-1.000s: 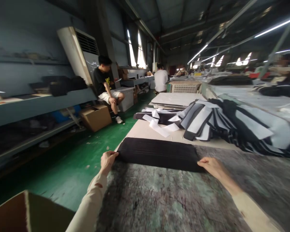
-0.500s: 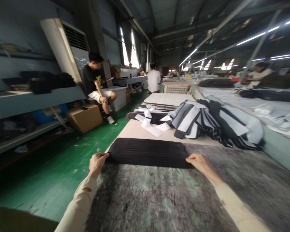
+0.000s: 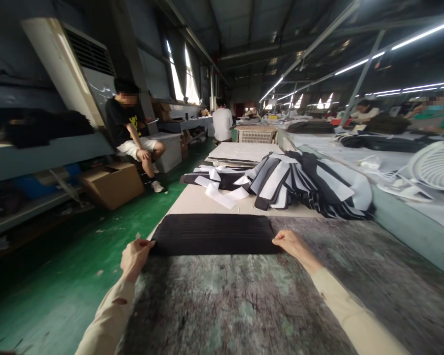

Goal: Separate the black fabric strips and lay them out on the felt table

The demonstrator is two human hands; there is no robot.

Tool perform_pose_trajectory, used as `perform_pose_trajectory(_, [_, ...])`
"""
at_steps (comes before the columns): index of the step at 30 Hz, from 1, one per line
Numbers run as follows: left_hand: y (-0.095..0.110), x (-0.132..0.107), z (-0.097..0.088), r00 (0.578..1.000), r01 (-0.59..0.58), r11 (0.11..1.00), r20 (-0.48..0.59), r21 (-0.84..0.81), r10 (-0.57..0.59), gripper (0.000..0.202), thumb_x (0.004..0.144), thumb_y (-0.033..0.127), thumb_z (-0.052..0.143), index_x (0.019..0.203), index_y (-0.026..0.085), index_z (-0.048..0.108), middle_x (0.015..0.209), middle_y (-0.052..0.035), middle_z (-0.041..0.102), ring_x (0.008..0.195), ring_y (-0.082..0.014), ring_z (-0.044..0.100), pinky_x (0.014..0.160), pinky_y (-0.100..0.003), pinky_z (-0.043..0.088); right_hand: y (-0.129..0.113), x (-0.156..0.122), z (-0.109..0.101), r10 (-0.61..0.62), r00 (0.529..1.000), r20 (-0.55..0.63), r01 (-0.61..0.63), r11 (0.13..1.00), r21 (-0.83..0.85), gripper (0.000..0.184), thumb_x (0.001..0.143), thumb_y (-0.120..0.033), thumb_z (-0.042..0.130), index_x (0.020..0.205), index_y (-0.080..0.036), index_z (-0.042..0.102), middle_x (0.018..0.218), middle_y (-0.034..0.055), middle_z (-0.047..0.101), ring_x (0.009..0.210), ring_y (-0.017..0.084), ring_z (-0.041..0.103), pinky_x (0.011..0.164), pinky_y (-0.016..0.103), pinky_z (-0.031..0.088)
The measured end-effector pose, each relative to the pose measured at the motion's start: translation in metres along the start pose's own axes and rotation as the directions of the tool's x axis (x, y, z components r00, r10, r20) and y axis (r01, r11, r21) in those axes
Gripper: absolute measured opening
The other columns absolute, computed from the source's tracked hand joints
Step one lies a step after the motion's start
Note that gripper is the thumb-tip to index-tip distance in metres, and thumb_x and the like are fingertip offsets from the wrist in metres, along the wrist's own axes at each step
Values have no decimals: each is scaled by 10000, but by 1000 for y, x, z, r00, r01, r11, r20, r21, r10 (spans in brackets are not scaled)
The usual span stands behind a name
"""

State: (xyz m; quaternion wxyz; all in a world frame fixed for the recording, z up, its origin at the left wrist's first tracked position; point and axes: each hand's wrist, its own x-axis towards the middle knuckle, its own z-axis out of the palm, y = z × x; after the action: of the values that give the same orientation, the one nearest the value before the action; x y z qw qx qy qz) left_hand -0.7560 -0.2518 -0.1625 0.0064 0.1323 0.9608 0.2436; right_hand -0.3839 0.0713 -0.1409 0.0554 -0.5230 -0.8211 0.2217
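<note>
The left hand (image 3: 135, 259) has its fingers curled over the left end of a black ribbed fabric panel (image 3: 212, 234) and seems to pinch that edge, though the thumb's position is hard to make out. The right hand (image 3: 292, 245) lies at the opposite end with its fingers close together on the cloth; whether it pinches or only presses cannot be told from this view. The two hands are spread wide, one at each short end, with beige sleeves running back toward the camera. The panel lies flat and level across the far part of a mottled grey mat (image 3: 237, 305), its long edges square to the view and no large folds showing. Just beyond it, a tan-covered table section (image 3: 202, 202) carries loose white paper strips (image 3: 216, 195) on a dark piece, and beside them sits a heap of black, grey and white panels (image 3: 311, 185), so only this one panel appears to be set out by itself while many remain piled. Farther along are a stack of white sheets (image 3: 242, 152) and a plastic crate (image 3: 255, 135). To the left, a seated person (image 3: 128, 118) is beside a cardboard box (image 3: 111, 185) on the green floor (image 3: 59, 246).
</note>
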Motion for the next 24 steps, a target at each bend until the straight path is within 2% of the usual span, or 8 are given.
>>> perform_pose_trajectory(4, [5, -16, 2, 964, -218, 968, -130, 127, 234, 341, 836, 399, 445, 1041, 179, 605, 1076, -150, 602, 1049, -335, 516, 814, -420, 430, -4, -8, 4, -59, 995, -79, 55, 997, -51, 202, 773, -313, 588, 952, -221, 611, 883, 32, 658, 824, 194, 614, 627, 254, 396])
perform_pose_trajectory(7, [7, -22, 2, 886, -438, 883, -86, 171, 456, 246, 857, 275, 393, 936, 231, 622, 1038, -88, 613, 1050, -289, 503, 872, -391, 383, -10, -23, 8, -184, 975, -127, 170, 979, -113, 201, 823, -219, 505, 998, -255, 597, 1009, 28, 622, 836, 182, 601, 650, 269, 395])
perform_pose_trajectory(9, [6, -21, 2, 841, -523, 835, -57, 172, 538, 247, 856, 241, 376, 859, 232, 623, 937, -65, 624, 971, -263, 530, 848, -376, 384, -11, -32, 12, -343, 930, -135, 317, 931, -179, 251, 851, -154, 413, 964, -257, 612, 1041, 24, 608, 800, 168, 596, 659, 279, 405])
perform_pose_trajectory(12, [-2, -13, 5, 808, -574, 806, -65, 142, 586, 237, 867, 302, 387, 859, 215, 607, 904, -60, 612, 916, -242, 544, 816, -357, 403, -1, -37, 14, -586, 801, -125, 553, 803, -225, 326, 885, -141, 319, 970, -235, 620, 1022, 41, 614, 869, 177, 591, 745, 293, 436])
perform_pose_trajectory(15, [-13, -3, 12, 799, -597, 802, -66, 23, 597, 286, 880, 421, 388, 891, 218, 588, 922, -46, 598, 881, -216, 543, 802, -334, 424, 9, -30, 7, -670, 738, -86, 645, 737, -203, 339, 892, -165, 313, 1003, -236, 625, 1028, 50, 619, 918, 185, 589, 786, 304, 450])
perform_pose_trajectory(20, [-22, 9, 21, 821, -570, 817, -24, -86, 570, 364, 895, 520, 334, 888, 248, 577, 908, -21, 584, 859, -212, 536, 790, -351, 430, -21, 6, -15, -574, 813, 97, 580, 786, -213, 240, 799, -154, 448, 803, -238, 673, 838, 24, 658, 784, 189, 622, 687, 293, 446])
perform_pose_trajectory(22, [-22, 12, 21, 816, -575, 810, -6, -116, 578, 377, 895, 539, 329, 871, 252, 571, 893, -16, 582, 856, -209, 542, 804, -356, 431, -48, 29, -19, -524, 846, 98, 532, 822, -203, 213, 796, -185, 488, 847, -233, 689, 817, 27, 671, 800, 193, 628, 722, 290, 449])
perform_pose_trajectory(24, [-21, 14, 21, 810, -578, 801, 8, -155, 586, 389, 893, 555, 327, 852, 250, 564, 873, -16, 581, 854, -208, 548, 816, -358, 433, -78, 55, -18, -502, 863, 52, 501, 841, -203, 259, 817, -231, 503, 1018, -231, 666, 979, 42, 666, 917, 191, 615, 814, 281, 440])
